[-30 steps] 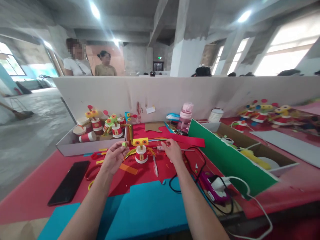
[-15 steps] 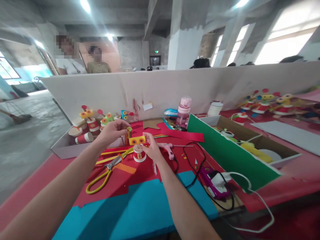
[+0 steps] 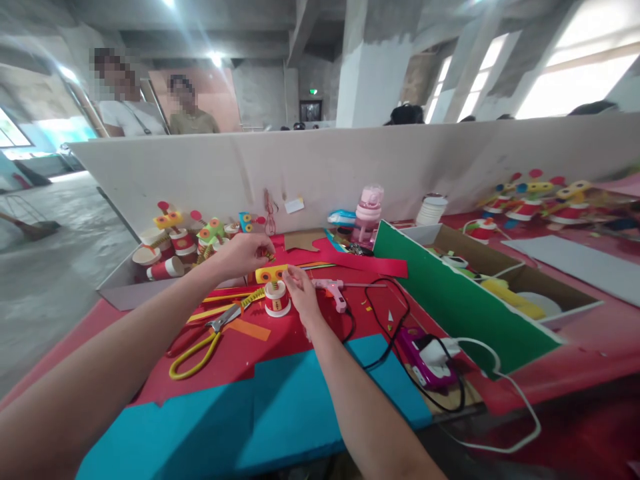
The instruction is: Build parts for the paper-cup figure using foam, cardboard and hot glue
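A paper-cup figure (image 3: 277, 301), with a red and white cup for its body, stands on the red tabletop. On a folded paper neck it carries a yellow paper head (image 3: 271, 274) with two orange-ringed eyes. My right hand (image 3: 303, 297) pinches the right end of that head between thumb and fingers. Above the head, my left hand (image 3: 246, 256) is closed on a small yellow-green folded paper strip (image 3: 270, 256), mostly hidden by the fingers. Yellow-handled scissors (image 3: 213, 337) lie left of the cup, beside a yellow folded strip (image 3: 253, 298). A pink glue gun (image 3: 336, 291) rests to the right.
Finished-looking cup figures (image 3: 175, 233) and cups fill a box (image 3: 117, 293) at left. A green-sided box (image 3: 465, 300) stands at right. Blue sheets (image 3: 295, 400) cover the front. A purple power strip (image 3: 427, 363) has cords. Behind a white partition (image 3: 200, 167) two people stand.
My left hand has moved slightly right with the folded strip, nearer the yellow head. My right hand has closed in on the head's right end. The camera view has shifted slightly.
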{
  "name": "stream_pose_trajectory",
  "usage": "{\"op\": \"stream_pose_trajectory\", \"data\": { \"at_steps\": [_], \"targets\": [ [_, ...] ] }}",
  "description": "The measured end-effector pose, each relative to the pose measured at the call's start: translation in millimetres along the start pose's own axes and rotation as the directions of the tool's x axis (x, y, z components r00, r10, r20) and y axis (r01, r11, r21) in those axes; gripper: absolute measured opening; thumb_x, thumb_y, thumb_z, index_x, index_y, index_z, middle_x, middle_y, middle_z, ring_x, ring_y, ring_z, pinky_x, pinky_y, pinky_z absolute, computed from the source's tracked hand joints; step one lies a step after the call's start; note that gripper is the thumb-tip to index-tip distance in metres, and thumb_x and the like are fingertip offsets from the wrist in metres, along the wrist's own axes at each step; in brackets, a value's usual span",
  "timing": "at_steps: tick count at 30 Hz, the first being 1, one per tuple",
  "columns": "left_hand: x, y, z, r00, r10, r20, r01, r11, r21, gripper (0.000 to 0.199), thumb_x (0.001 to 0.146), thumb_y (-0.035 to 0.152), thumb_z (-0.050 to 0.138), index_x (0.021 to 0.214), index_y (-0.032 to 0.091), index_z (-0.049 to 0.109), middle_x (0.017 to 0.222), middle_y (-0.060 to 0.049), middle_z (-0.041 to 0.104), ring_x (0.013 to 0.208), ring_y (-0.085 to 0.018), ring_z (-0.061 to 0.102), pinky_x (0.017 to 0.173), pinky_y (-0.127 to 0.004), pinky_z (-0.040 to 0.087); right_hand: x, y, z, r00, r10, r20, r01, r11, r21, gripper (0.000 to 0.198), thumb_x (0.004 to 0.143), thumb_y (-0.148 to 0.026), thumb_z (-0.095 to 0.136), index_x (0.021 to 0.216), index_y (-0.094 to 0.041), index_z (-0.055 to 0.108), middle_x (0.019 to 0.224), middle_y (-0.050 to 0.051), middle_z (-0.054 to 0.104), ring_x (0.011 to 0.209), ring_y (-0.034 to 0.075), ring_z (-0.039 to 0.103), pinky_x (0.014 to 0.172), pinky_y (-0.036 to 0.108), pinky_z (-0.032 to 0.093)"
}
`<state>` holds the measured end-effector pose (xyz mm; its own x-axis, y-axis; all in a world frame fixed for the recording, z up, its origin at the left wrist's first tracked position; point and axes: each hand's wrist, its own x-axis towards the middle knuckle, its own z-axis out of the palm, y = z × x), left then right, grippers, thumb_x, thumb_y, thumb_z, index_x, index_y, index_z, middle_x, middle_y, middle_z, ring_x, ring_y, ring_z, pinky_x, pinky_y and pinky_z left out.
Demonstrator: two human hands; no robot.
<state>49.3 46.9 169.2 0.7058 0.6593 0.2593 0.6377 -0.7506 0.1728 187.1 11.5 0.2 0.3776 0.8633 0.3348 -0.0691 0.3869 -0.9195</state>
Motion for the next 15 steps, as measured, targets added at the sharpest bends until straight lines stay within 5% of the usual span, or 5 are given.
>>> {"op": "stream_pose_trajectory", "data": {
  "at_steps": [15],
  "targets": [
    [5, -4, 16, 0.973, 0.221, 0.058, -0.228, 0.959, 0.167, 0.024, 0.069, 0.007, 0.047, 0.082, 0.014, 0.066, 0.079, -0.005, 0.066, 0.074, -0.015, 0.058, 0.069, -0.024, 0.042, -1, -4, 3, 0.993, -0.084, 0.080, 0.081, 0.996, 0.039, 0.033, 0.079, -0.050, 0.058, 0.089, -0.021, 0.071, 0.110, 0.007, 0.063, 0.104, 0.022, 0.058, 0.092, 0.034, 0.046]
  ]
}}
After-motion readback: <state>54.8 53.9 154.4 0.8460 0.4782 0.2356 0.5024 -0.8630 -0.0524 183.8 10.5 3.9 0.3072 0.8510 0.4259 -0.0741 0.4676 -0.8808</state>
